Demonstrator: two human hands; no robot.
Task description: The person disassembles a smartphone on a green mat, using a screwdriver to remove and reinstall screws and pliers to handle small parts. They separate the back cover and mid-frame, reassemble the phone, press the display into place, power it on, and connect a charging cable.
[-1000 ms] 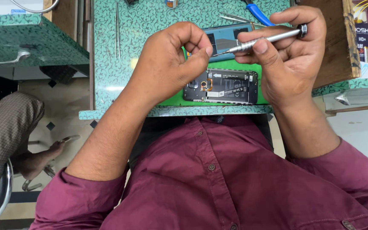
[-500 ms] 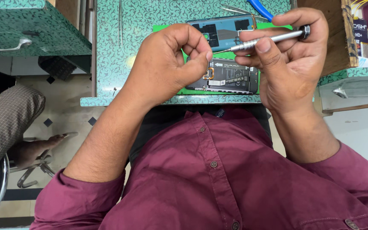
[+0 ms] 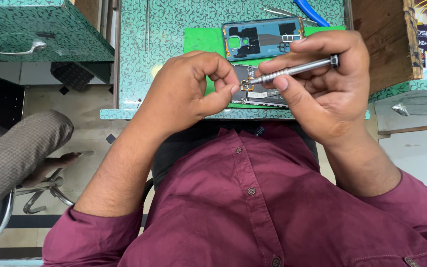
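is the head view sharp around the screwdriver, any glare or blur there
Head view: even, soft light; the screwdriver in the right hand is sharp with a faint sheen, no harsh glare; the opened phone lies partly shadowed under both hands; the left hand looks crisp, edges bow slightly.

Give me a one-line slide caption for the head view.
Right hand holds a metal screwdriver over an opened phone on a green mat; left hand pinches beside its tip.
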